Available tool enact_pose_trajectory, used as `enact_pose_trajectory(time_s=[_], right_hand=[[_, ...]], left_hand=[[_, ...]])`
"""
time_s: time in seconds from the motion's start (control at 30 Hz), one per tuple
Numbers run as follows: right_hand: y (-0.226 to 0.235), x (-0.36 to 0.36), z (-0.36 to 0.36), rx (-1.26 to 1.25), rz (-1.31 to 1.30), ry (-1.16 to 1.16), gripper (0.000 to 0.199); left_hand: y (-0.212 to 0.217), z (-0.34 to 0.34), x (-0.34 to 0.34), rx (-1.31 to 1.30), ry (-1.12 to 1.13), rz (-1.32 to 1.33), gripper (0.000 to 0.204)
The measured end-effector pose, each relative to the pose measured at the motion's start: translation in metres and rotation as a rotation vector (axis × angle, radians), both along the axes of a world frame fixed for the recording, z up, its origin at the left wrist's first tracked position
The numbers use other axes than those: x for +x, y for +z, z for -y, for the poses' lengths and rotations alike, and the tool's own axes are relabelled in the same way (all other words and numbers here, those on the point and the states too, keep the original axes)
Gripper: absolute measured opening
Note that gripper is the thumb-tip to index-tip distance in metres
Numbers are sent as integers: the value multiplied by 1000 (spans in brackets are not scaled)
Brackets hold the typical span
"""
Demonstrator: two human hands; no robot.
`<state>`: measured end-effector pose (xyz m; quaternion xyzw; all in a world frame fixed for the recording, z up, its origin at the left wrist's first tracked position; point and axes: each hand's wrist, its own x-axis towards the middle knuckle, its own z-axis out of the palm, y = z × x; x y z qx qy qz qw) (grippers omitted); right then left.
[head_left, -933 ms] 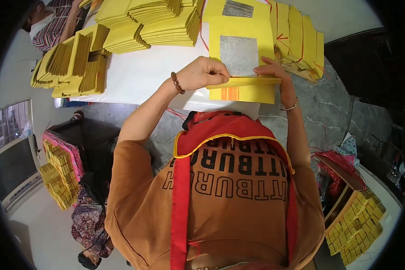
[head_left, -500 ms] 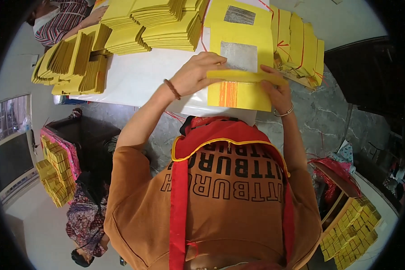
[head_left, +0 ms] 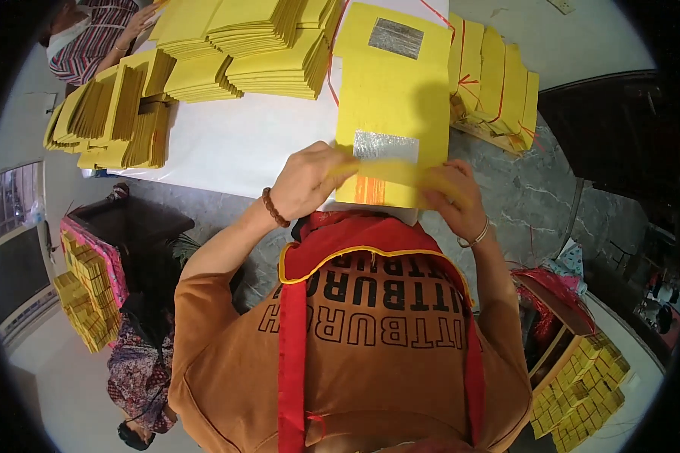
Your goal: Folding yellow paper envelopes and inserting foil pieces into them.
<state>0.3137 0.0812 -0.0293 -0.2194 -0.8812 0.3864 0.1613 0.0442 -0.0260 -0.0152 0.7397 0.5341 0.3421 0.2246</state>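
Your left hand (head_left: 310,181) and right hand (head_left: 449,198) both sit at the near edge of the yellow paper stack (head_left: 393,98), and the folded strip (head_left: 400,172) between them now looks thinner and blurred, where a moment ago it was a broad flap with its orange stripe facing you. So the fold has tightened: the sheet seems rolled or creased down further, and the orange mark (head_left: 369,190) now shows on the sheet below it, at the stack's near edge. Your left fingers are curled together, pinching the strip's left end; your right fingers are bent over its right end, pressed close, though the blur keeps me from seeing the exact grip. The silver foil square (head_left: 385,146) lies just beyond the strip, uncovered, with a second foil patch (head_left: 395,38) at the far end of the stack. Left of the stack, piles of folded yellow sheets (head_left: 242,41) crowd the white table (head_left: 234,143); right of it stand bundles tied with red string (head_left: 495,79). Another person's sleeve (head_left: 91,49) shows far left of the stack. My read: this fold is nearly finished.
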Motion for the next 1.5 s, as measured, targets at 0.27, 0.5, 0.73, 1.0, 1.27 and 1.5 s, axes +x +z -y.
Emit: enact_pose_trajectory(time_s=[0.27,0.5,0.73,1.0,1.27,1.5], right_hand=[[6,-47,5,-497,-400,-660,34],[3,-38,1,-491,-225,-611,37],[-11,-44,-3,-624,-299,-685,35],[-11,-45,-4,-537,-244,-711,33],[-19,-43,1,-405,-283,-720,32],[6,-38,13,141,40,-644,38]], left_hand=[[-30,-27,-4,-544,371,390,27],[-11,-40,-3,-778,384,578,22],[-15,-46,-10,-765,389,670,21],[2,-44,-6,-524,543,518,26],[4,-61,47,74,83,-410,52],[-20,-62,47,41,89,-552,60]])
